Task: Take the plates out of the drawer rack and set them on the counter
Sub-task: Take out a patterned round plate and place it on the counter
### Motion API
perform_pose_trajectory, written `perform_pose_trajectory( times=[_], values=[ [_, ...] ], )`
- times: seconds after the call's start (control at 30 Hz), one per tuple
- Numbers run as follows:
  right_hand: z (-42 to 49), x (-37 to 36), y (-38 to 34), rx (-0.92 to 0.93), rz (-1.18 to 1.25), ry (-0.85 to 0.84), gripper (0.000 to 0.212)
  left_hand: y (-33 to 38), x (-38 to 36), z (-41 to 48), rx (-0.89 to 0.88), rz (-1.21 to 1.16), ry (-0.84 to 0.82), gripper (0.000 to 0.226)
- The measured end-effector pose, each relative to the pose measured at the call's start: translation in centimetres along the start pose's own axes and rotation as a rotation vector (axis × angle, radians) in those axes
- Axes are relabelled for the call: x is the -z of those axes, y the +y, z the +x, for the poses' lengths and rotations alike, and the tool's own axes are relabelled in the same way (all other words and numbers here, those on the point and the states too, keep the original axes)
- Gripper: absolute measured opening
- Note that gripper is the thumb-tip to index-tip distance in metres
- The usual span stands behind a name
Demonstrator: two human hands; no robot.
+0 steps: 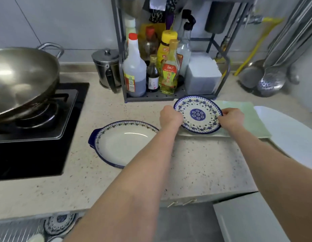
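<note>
Small plate point(198, 114): round, white with blue floral rim and blue centre medallion; held at opposite edges by both hands, tilted slightly toward the camera, over the near-left part of the green board; whether its underside touches the board cannot be told.
Left hand point(170, 117): fingers curled closed on the small plate's left rim.
Right hand point(232, 117): fingers pinched closed on the small plate's right rim.
Green board point(246, 117): pale green rectangle lying flat on the surface, the landmark for the entries below.
Oval dish point(123, 143): blue-rimmed, with a blue handle at its left end; rests on the surface left of the green board, apart from it.
Condiment rack point(169, 97): grey metal frame just behind the green board, loaded with bottles.
Wok point(20, 79): on the hob, far left of the green board.
Drawer rack point(17, 229): below the surface edge, near-left of the green board; a patterned plate point(60, 222) lies in it.
</note>
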State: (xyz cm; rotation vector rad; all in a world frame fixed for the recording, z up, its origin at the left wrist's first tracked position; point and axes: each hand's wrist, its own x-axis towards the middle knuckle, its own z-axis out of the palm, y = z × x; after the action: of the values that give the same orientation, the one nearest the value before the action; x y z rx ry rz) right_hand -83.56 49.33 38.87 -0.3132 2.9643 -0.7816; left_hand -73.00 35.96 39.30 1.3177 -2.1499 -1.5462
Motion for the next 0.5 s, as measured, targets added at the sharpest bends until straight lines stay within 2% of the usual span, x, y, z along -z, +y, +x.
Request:
perform_pose_trajectory(
  times=[0.33,0.5],
  values=[
    [1.8,-2.2,2.2,-0.041,0.005,-0.037,0.025,0.5,-3.6,1.3,-0.09,0.288,0.062,0.018],
    [2.0,-1.9,2.4,-0.052,0.008,-0.032,0.026,0.3,-4.8,1.3,-0.159,0.43,0.071,0.028]
  ],
)
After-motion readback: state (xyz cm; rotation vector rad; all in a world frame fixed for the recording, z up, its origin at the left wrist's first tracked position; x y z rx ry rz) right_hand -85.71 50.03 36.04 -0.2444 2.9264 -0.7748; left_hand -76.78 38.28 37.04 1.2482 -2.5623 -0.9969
